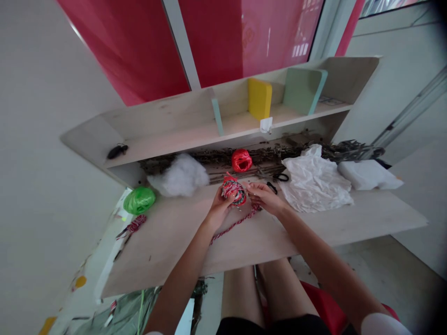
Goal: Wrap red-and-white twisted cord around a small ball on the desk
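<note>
My left hand (pixel 219 204) is closed around a ball wound from red, white and green striped cord (pixel 233 190), held just above the pale wooden desk (pixel 349 218). My right hand (pixel 263 195) pinches the same cord right beside the ball. A loose tail of that cord (pixel 233 225) trails down and left across the desk between my forearms.
On the desk lie a red twine ball (pixel 241 160), white stuffing (pixel 179 176), a green twine roll (pixel 139 200), a striped cord scrap (pixel 133 225), black scissors (pixel 280 177), crumpled white plastic (pixel 314 179), a white packet (pixel 368 174) and dry twigs (pixel 335 150). The shelf holds a yellow block (pixel 259 98) and a green divider (pixel 302 90).
</note>
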{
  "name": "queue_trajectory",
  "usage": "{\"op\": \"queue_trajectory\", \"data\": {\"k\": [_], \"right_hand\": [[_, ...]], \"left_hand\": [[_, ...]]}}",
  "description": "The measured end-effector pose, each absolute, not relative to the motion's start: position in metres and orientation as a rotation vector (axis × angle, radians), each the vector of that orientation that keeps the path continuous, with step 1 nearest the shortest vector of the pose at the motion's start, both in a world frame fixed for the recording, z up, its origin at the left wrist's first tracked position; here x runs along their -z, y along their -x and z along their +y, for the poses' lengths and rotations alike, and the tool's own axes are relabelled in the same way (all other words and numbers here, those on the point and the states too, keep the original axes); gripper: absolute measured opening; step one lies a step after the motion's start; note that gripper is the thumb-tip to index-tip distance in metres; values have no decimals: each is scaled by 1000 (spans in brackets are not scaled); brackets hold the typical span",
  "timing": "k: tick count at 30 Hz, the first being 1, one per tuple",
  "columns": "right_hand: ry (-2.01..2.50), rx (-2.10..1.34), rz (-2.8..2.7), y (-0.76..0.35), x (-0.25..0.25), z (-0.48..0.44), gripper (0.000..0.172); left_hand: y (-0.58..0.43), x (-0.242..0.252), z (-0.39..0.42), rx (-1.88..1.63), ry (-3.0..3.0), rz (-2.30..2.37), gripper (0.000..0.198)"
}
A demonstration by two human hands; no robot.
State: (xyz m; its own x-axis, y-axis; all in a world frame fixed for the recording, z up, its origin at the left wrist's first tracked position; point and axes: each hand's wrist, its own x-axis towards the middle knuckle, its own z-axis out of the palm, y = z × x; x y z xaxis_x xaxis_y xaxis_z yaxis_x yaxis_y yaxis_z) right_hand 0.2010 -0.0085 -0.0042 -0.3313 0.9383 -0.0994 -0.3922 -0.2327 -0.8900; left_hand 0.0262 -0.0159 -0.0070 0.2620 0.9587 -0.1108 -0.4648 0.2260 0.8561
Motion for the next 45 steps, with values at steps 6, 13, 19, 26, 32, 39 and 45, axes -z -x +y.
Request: {"op": "queue_trajectory", "data": {"k": [6,13,19,26,32,39,45], "right_hand": [[889,-1716,-1018,-199,6,-9,50],[997,-1590,-1150,-196,12,-7,50],[1116,-1403,-1295,-194,17,-6,49],[1037,-1522,-1190,-195,22,-4,46],[1005,-1556,-1137,-195,20,-4,46],[1015,-1541,-1172,-194,23,-4,44],[976,-1553,-1127,-194,17,-5,47]], "left_hand": [[-22,14,-12,-1114,-743,674,51],[-18,7,-11,-1077,-598,666,28],[-22,7,-14,-1083,-566,710,28],[-20,-2,-10,-1185,-400,865,32],[-17,-2,-7,-1194,-409,815,27],[-18,-7,-9,-1280,-361,819,17],[-17,-7,-9,-1185,-356,805,23]]}}
